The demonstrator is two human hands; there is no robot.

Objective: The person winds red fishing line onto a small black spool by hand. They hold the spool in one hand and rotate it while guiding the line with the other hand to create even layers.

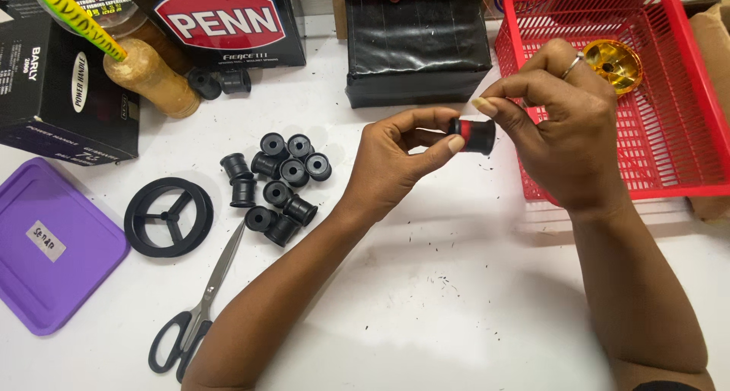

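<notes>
Black with a red band, the small spool is lying sideways between my hands above the surface's far right; my left hand and right hand are both pinching it, near the red basket

Matt black plastic spool in my hands, glossy red plastic basket, shiny gold metal disc, smooth white table.

- Small black spool with red band, pinched between left hand and right hand.
- Cluster of black spools left of hands.
- Red basket far right; scissors near left.
</notes>
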